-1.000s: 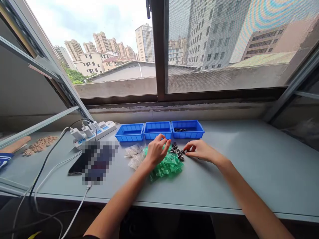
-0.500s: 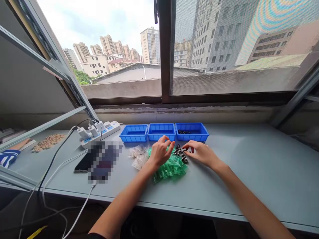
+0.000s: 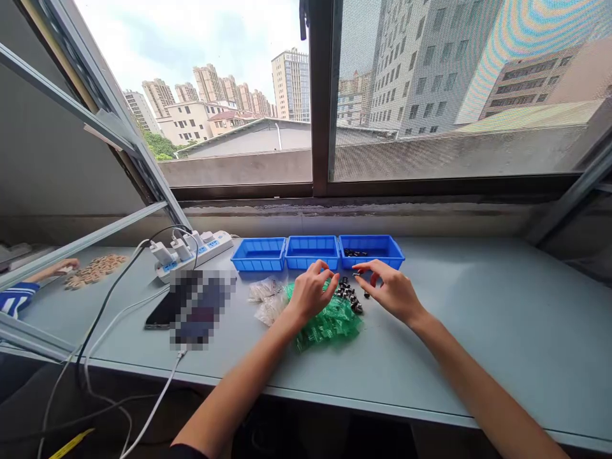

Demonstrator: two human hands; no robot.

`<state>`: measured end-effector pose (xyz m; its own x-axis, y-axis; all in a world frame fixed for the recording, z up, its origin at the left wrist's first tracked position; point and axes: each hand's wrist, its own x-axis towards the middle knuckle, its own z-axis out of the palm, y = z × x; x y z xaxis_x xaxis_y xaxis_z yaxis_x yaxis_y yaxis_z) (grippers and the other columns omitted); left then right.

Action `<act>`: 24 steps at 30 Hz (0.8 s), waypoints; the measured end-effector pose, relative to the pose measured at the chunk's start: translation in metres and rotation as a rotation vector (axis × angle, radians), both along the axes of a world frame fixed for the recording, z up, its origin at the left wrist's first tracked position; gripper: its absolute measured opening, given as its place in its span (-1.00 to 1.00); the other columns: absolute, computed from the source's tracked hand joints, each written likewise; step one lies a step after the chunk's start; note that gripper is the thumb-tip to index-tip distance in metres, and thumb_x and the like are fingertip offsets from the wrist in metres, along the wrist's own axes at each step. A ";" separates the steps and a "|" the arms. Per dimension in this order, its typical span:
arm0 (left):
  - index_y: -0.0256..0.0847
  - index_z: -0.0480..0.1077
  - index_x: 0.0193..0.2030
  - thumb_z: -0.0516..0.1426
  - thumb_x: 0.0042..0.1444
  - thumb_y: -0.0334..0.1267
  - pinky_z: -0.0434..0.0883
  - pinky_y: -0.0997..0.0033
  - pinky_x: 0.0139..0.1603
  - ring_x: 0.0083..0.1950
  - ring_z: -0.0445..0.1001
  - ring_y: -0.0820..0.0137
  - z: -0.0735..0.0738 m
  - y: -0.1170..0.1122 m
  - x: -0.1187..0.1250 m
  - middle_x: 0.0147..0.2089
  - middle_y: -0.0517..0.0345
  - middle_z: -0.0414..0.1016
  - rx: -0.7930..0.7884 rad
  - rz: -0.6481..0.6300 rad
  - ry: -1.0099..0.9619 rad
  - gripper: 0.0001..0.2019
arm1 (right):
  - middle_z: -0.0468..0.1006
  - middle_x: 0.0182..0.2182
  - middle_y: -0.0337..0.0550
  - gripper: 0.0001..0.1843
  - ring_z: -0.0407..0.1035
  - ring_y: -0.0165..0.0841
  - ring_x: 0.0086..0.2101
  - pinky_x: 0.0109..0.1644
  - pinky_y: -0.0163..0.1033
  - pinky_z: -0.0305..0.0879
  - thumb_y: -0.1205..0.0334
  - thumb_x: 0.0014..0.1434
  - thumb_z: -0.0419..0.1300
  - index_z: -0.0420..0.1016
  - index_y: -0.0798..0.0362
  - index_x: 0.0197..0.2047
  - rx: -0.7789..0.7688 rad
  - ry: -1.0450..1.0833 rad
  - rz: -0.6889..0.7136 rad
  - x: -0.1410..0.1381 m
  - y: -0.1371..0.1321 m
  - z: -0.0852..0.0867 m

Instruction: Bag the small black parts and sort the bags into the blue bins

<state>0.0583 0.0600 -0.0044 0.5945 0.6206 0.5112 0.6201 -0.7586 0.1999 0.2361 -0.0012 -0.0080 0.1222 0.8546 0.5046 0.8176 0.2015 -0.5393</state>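
I am holding both forearms [image 3: 248, 379] forward. My left hand [image 3: 335, 278] is forming a loose curl. My right hand [image 3: 358, 275] is pinching.

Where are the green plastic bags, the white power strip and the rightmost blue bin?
Green plastic bags [image 3: 329, 325]: head view, middle of the pile.
White power strip [image 3: 204, 254]: head view, its casing.
Rightmost blue bin [image 3: 349, 262]: head view, front wall.

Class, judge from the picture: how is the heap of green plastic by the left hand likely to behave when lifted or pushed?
The green plastic looks thin and crinkled, so it would probably fold floppily when lifted. Its shiny surface suggests it may slide easily across the smooth-looking tabletop. Being loosely heaped, it would likely spread if pushed.
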 end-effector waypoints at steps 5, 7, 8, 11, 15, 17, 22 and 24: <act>-0.21 0.42 -0.37 -0.03 0.26 -0.20 0.39 0.51 -0.31 -0.27 0.43 0.48 0.000 0.000 0.000 -0.20 0.14 0.42 0.009 -0.002 0.003 -0.72 | 0.48 -0.25 -0.12 -0.62 0.32 -0.45 -0.56 -0.52 -0.33 0.23 0.02 0.26 -0.09 0.51 -0.04 -0.15 0.022 -0.016 -0.007 -0.003 0.000 0.001; -0.21 0.42 -0.37 -0.03 0.26 -0.20 0.39 0.51 -0.31 -0.27 0.43 0.47 0.000 0.000 0.000 -0.21 0.14 0.42 0.013 -0.002 0.007 -0.73 | 0.47 -0.24 -0.11 -0.58 0.32 -0.44 -0.55 -0.52 -0.33 0.22 0.00 0.27 -0.11 0.50 -0.03 -0.12 0.027 -0.016 -0.021 -0.003 -0.001 0.001; -0.21 0.42 -0.37 -0.03 0.26 -0.20 0.39 0.51 -0.31 -0.27 0.44 0.47 0.000 0.000 0.000 -0.21 0.14 0.42 0.015 -0.002 0.009 -0.73 | 0.47 -0.24 -0.10 -0.57 0.32 -0.44 -0.55 -0.52 -0.33 0.22 -0.02 0.28 -0.12 0.50 -0.03 -0.11 0.029 -0.016 -0.025 -0.003 -0.001 0.001; -0.21 0.41 -0.37 -0.03 0.26 -0.21 0.39 0.50 -0.30 -0.26 0.44 0.47 0.000 0.000 0.000 -0.20 0.14 0.42 0.021 -0.006 0.010 -0.73 | 0.49 -0.26 -0.10 -0.55 0.31 -0.43 -0.56 -0.53 -0.33 0.21 -0.06 0.27 -0.11 0.51 -0.02 -0.12 0.039 -0.006 -0.034 -0.002 0.000 0.001; -0.21 0.41 -0.35 -0.03 0.26 -0.20 0.40 0.50 -0.30 -0.26 0.45 0.46 -0.001 0.001 0.000 -0.19 0.14 0.42 0.021 -0.016 0.004 -0.74 | 0.53 -0.32 -0.13 -0.58 0.28 -0.44 -0.59 -0.51 -0.31 0.23 -0.11 0.19 0.01 0.51 -0.02 -0.14 0.059 0.067 -0.031 -0.002 0.000 0.000; -0.19 0.40 -0.25 -0.01 0.25 -0.19 0.41 0.50 -0.31 -0.26 0.47 0.45 0.000 0.001 -0.001 -0.18 0.15 0.42 0.017 -0.056 0.015 -0.80 | 0.55 -0.34 -0.14 -0.58 0.28 -0.44 -0.60 -0.50 -0.29 0.25 -0.13 0.12 0.09 0.50 -0.01 -0.14 0.047 0.159 -0.002 -0.004 0.001 0.000; -0.18 0.27 0.00 0.05 0.20 -0.09 0.42 0.48 -0.36 -0.24 0.49 0.40 0.000 0.000 -0.002 -0.13 0.13 0.43 0.014 -0.218 0.097 -0.70 | 0.55 -0.39 -0.15 -0.53 0.25 -0.46 -0.64 -0.57 -0.29 0.23 -0.15 -0.05 0.22 0.48 0.03 -0.19 -0.083 0.512 0.121 -0.013 0.002 0.001; -0.18 0.28 -0.05 0.05 0.20 -0.08 0.42 0.49 -0.35 -0.23 0.50 0.40 -0.001 0.001 -0.002 -0.13 0.13 0.44 0.034 -0.239 0.096 -0.73 | 0.54 -0.42 -0.15 -0.49 0.21 -0.49 -0.65 -0.60 -0.31 0.18 -0.18 -0.12 0.26 0.48 0.05 -0.23 -0.145 0.630 0.143 -0.017 0.003 0.001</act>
<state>0.0566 0.0606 -0.0054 0.7689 0.4405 0.4635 0.4377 -0.8910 0.1208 0.2190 0.0015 -0.0068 0.2372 0.9383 0.2518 0.3071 0.1735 -0.9357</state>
